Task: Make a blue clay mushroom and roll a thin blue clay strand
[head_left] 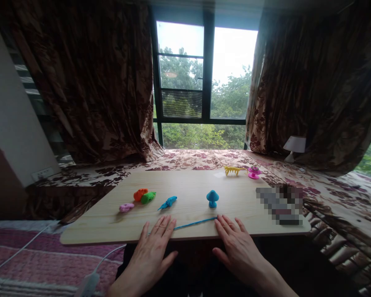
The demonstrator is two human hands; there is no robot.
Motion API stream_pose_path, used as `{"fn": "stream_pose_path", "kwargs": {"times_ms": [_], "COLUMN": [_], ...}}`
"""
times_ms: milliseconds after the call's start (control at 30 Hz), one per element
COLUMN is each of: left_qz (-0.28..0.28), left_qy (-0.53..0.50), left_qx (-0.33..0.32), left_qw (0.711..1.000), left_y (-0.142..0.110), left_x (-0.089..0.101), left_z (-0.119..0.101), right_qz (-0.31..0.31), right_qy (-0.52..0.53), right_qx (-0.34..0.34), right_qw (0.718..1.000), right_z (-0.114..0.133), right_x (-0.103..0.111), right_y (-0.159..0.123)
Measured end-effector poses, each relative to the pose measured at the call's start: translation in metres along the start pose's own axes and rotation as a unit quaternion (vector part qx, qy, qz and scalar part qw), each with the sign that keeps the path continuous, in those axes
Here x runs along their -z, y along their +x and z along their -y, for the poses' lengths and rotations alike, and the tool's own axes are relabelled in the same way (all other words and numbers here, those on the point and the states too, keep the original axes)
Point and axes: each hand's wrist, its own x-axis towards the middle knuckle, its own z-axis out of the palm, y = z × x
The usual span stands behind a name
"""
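A thin blue strand [195,223], which looks like rolled modelling clay, lies slantwise near the front edge of a pale wooden table [111,225]. My left hand [153,251] rests flat at its left end, fingers stretched out. At the right end, the fingertips of my right hand [235,247] lie on or against the strand, also stretched out. Just beyond the strand stands a blue mushroom shape [212,199]. Past my left fingertips is a small blue clay piece [167,203]. Whether the strand runs under my left fingers is hidden.
Orange [140,194], green [149,198] and pink lumps [126,207] sit at the left. A yellow four-legged figure [233,170] and a pink stand-like figure [254,172] are at the far right. A pixelated patch [280,205] covers the right side. A white lamp [294,146] stands beyond.
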Motion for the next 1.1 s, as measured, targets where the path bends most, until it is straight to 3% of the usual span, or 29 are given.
{"fn": "stream_pose_path", "kwargs": {"times_ms": [367,500,800,1100], "left_qz": [0.005,-0.017,-0.037,-0.041], "left_qy": [0.001,0.002,-0.029,-0.044], "left_qx": [-0.005,-0.004,-0.007,0.006], "left_qw": [1.000,1.000,0.999,0.998], "left_y": [-0.001,-0.002,0.007,0.020], "left_x": [0.001,0.001,0.038,0.043], "left_z": [-0.001,-0.001,0.004,0.009], "right_qz": [0.002,0.008,-0.027,-0.062], "right_qy": [0.009,0.012,0.055,0.046], "right_qx": [0.008,0.000,-0.004,-0.018], "right_qw": [1.000,1.000,0.998,0.997], "right_z": [0.001,0.001,-0.017,-0.030], "right_x": [0.003,0.001,0.015,0.019], "right_y": [0.009,0.011,0.024,0.054]}}
